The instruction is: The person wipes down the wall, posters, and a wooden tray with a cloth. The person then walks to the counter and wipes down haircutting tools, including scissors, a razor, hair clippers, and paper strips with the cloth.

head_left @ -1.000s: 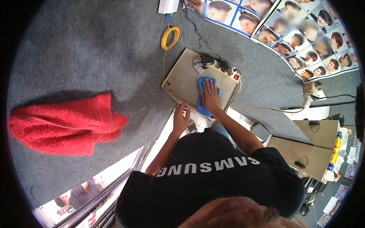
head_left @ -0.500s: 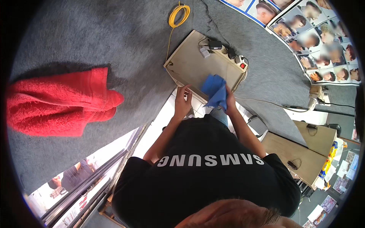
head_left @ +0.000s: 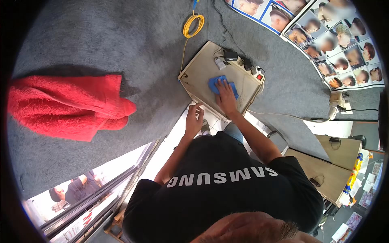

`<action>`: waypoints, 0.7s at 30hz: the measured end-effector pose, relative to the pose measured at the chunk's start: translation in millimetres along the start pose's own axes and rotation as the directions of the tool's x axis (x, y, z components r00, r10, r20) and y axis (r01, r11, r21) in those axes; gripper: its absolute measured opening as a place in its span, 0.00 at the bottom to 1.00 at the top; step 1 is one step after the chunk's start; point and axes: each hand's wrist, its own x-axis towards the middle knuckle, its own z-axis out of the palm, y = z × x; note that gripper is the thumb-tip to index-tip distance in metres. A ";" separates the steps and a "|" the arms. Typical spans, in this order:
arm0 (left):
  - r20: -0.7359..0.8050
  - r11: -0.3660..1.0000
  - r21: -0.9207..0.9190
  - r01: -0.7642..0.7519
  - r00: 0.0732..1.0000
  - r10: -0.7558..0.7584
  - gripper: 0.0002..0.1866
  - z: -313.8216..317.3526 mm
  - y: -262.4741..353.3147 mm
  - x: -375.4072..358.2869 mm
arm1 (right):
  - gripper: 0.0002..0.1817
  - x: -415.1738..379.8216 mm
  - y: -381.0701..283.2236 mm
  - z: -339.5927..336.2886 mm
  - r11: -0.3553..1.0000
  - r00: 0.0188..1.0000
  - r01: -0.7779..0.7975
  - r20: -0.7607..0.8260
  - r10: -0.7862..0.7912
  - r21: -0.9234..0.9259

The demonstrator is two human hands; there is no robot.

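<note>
My right hand (head_left: 225,99) is on a crumpled blue cloth (head_left: 212,84), pressing it against the top of a small beige table (head_left: 198,79). Blue fabric shows around the fingers and along the side of the hand. Near the table's front left edge, my left hand (head_left: 194,116) hangs with its fingers loosely bent and apart, holding nothing. At the table's back right lie a black power adapter (head_left: 230,55), a small white plug block (head_left: 220,64) and a white power strip (head_left: 257,73) with a red switch.
A red towel (head_left: 69,105) hangs at the left on the grey wall (head_left: 150,44). Coiled yellow cable (head_left: 193,26) runs down to the table's corner. Haircut posters (head_left: 324,44) and a wall socket (head_left: 335,103) are at the right. Through the window, a person (head_left: 79,188) is visible.
The blue cloth, held up in front of the table earlier, is now down on its top under my right hand, which has reached forward and left. My left hand stays nearly in place.
</note>
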 end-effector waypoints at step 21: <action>-0.521 0.968 0.247 -0.051 0.835 0.177 0.14 -122.8 23.8 -1.4 | 0.26 1.9 41.6 -8.3 0.980 0.931 -0.197 -0.314 0.187 0.000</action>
